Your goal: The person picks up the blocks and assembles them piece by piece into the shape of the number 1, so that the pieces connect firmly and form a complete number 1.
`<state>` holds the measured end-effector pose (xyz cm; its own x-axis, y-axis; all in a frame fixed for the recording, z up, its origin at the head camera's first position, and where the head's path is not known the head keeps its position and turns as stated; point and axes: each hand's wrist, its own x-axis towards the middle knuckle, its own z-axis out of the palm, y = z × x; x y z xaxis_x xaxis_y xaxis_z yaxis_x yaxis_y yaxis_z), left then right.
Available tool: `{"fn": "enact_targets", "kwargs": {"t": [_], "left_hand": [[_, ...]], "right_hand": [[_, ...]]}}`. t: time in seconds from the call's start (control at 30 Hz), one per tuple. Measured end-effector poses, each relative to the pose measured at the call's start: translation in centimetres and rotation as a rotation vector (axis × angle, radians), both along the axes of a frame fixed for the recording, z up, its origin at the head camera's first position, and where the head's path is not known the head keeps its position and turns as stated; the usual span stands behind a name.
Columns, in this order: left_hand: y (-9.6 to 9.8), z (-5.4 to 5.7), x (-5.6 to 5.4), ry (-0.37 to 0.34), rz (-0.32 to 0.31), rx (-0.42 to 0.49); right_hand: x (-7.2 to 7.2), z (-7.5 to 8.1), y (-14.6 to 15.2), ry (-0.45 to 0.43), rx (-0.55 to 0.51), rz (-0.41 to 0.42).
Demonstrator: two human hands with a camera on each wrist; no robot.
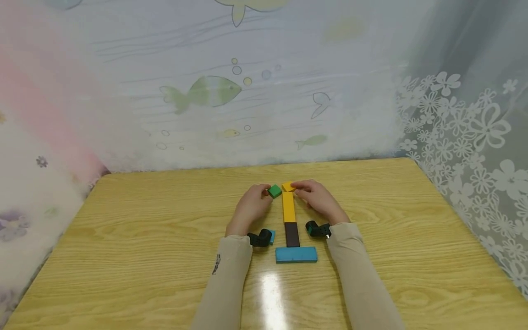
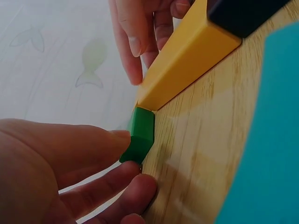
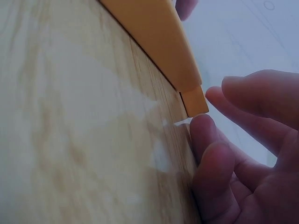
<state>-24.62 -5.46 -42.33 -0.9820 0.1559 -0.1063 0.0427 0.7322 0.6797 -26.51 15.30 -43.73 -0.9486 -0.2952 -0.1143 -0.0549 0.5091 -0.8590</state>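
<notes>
My left hand [image 1: 253, 206] pinches a small green block [image 1: 274, 191], thumb on one side and a fingertip at its lower corner in the left wrist view. My right hand [image 1: 315, 197] has its fingertips against a small yellow block [image 1: 287, 186], its thumb held away from the block in the right wrist view. Both small blocks sit at the far end of a long yellow block [image 1: 288, 207]. A dark block [image 1: 292, 234] continues that line toward me, ending at a long blue block [image 1: 296, 255] laid crosswise.
Another blue block [image 1: 272, 236] lies left of the dark one, partly hidden behind the left wrist camera [image 1: 261, 238]. The right wrist camera [image 1: 317, 228] is over the wooden table [image 1: 144, 256]. A patterned curtain [image 1: 280, 114] hangs along the table's back edge.
</notes>
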Motion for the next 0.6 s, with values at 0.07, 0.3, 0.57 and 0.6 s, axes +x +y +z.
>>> {"fn": "enact_targets", "kwargs": {"t": [0.07,0.3,0.57,0.6], "left_hand": [[0.07,-0.04,0.0,-0.002,-0.004,-0.005],[0.22,-0.02,0.06,-0.001,-0.033,-0.005],[0.42,0.3,0.12,-0.004,-0.052,-0.023],[0.43,0.32,0.13,-0.002,-0.054,-0.024]], "right_hand": [[0.03,-0.03,0.04,-0.003,-0.004,-0.001],[0.0,-0.08,0.05,-0.004,-0.011,-0.004],[-0.06,-0.13,0.1,0.005,-0.003,-0.001],[-0.08,-0.16,0.12,0.007,-0.004,-0.001]]}}
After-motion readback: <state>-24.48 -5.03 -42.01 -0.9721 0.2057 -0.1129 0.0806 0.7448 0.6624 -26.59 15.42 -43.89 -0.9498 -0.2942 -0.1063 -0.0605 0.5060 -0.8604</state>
